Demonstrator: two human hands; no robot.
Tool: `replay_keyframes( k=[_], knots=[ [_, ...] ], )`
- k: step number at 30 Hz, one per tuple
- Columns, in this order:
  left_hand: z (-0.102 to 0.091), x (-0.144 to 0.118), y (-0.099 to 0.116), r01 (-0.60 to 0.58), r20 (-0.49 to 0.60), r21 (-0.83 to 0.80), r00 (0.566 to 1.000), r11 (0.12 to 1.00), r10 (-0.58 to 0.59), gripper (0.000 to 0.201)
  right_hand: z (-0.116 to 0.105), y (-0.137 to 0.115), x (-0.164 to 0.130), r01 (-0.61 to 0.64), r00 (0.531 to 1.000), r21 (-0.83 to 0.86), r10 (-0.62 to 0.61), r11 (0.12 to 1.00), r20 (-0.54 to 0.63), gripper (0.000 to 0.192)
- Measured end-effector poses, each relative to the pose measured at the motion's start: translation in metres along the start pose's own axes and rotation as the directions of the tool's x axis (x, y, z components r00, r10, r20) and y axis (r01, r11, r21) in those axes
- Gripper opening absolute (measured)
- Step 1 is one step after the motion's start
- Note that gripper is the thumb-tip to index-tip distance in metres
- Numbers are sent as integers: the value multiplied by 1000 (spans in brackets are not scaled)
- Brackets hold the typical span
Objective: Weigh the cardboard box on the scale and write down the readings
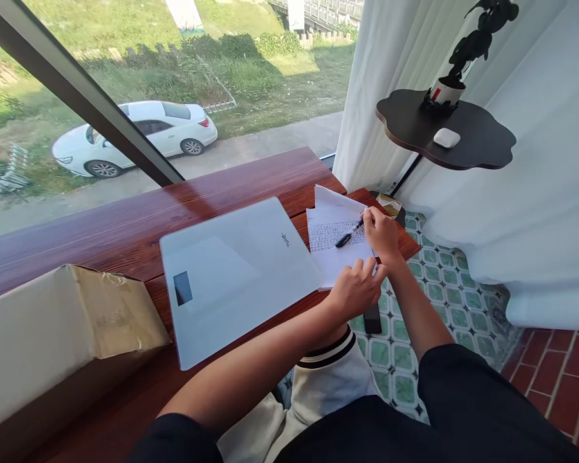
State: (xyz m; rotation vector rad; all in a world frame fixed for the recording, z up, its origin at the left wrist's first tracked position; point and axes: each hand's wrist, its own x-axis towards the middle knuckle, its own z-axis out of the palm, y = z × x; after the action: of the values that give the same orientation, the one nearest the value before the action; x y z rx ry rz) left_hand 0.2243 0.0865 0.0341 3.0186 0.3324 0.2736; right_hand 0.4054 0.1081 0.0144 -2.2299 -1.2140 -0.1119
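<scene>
The right hand [381, 233] holds a pen [349, 233] over the paper [332, 247] on the red wood table [125, 225] by a big window [174, 83]. The left hand [354, 289] presses the paper's near edge, holding nothing, beside a white scale [236, 270].

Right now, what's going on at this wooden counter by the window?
A person sits at the counter. Their right hand holds a black pen over printed papers, and their left hand presses on the papers' near edge. A white scale lies just left of the papers, and a cardboard box sits at the far left.
</scene>
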Motion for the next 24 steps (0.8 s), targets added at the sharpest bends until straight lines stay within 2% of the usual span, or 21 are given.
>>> replay_keyframes(
  k=[5, 9, 17, 20, 24],
  knots=[
    [-2, 2, 0, 15, 8, -34, 1000, 999, -15, 21, -3, 2, 0, 95, 990, 74, -87, 993, -109, 32],
    [-2, 2, 1, 25, 13, -50, 1000, 998, -24, 22, -4, 2, -1, 145, 978, 60, -134, 988, -162, 27],
    [-2, 4, 0, 31, 15, -80, 999, 996, -30, 24, -15, -4, -3, 209, 967, -115, -223, 971, -126, 35],
    [1, 4, 1, 30, -5, -64, 1000, 998, -30, 25, -23, 5, -2, 207, 966, -172, -229, 963, -120, 35],
    [6, 3, 1, 31, -35, -39, 999, 999, -33, 28, -28, 25, -4, 162, 963, -182, -195, 970, -184, 28]
  ],
)
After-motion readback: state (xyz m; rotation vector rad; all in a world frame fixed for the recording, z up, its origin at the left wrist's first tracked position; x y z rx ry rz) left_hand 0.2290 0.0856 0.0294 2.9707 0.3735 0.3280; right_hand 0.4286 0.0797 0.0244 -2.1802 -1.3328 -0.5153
